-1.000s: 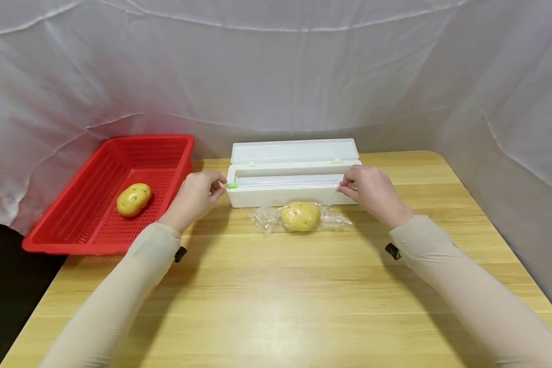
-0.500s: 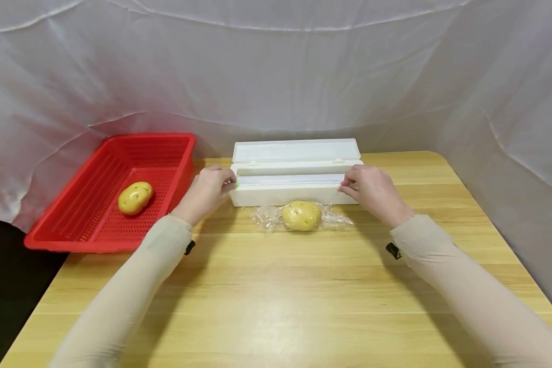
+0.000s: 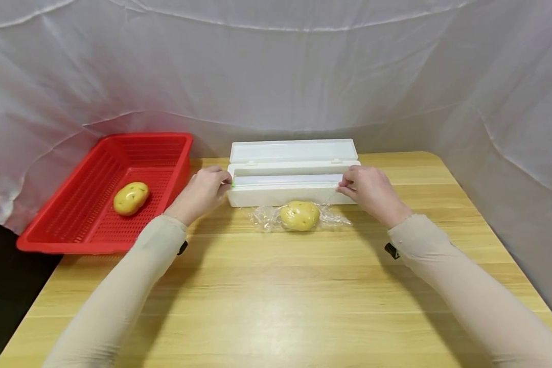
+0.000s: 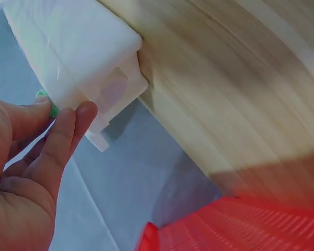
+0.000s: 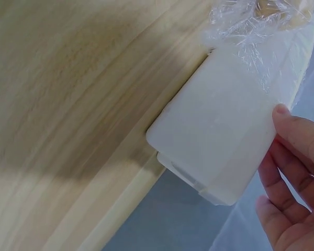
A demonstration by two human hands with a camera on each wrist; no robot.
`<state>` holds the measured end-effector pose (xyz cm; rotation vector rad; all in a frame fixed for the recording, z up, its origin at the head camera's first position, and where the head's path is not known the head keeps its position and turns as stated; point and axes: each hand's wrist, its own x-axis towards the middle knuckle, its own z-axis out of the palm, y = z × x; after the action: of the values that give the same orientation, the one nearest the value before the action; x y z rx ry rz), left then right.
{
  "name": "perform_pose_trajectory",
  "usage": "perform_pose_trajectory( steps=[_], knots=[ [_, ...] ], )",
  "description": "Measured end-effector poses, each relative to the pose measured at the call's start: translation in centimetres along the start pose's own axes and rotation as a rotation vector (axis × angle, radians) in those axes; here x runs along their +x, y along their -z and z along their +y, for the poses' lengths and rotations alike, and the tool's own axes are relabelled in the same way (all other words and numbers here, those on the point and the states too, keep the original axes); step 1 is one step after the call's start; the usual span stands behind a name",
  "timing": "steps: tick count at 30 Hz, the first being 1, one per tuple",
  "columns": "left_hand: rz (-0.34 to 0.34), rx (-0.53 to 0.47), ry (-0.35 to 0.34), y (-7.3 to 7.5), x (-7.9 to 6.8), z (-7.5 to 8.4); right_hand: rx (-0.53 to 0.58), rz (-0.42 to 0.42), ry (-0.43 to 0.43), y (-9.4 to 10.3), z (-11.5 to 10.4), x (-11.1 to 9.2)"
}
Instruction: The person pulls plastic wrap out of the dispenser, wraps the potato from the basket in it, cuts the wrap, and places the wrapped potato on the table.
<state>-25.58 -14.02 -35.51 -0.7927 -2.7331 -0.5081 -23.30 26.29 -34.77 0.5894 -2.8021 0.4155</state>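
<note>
A white cling film box [image 3: 285, 194] lies across the table with its lid [image 3: 294, 151] raised and a roll of film [image 3: 287, 179] inside. My left hand [image 3: 202, 189] is at the box's left end, where thumb and fingers pinch the small green slider [image 4: 54, 110], mostly covered in the head view. At the right front corner, my right hand [image 3: 370, 191] pinches the edge of the clear cling film [image 5: 259, 65] between thumb and index finger. Touching or close to the box front is a potato [image 3: 299, 216] wrapped in film, with loose crumpled ends.
A red perforated basket [image 3: 78, 248] stands at the left, partly past the table's edge, with an unwrapped potato [image 3: 131, 199] in it. A pale cloth curtain [image 3: 276, 76] hangs behind the wooden table [image 3: 276, 291].
My left hand has shifted right from beside the box onto the green slider, which it now covers. The right hand, the box and the wrapped potato keep their places.
</note>
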Motion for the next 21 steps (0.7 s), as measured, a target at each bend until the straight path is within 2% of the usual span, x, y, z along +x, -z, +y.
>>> perform_pose_trajectory(
  steps=[8, 15, 21],
  knots=[
    [-0.002, -0.035, 0.115, 0.0, -0.6, 0.9, 0.007, 0.011, -0.02, -0.1, -0.2, -0.3],
    [0.024, -0.052, 0.291, 0.2, -1.1, 1.9, 0.013, -0.031, -0.021, 0.9, -0.8, -0.5],
    [0.059, -0.135, 0.361, -0.4, -1.5, 2.6, 0.004, -0.016, -0.024, 1.0, -1.0, -0.9]
  ],
)
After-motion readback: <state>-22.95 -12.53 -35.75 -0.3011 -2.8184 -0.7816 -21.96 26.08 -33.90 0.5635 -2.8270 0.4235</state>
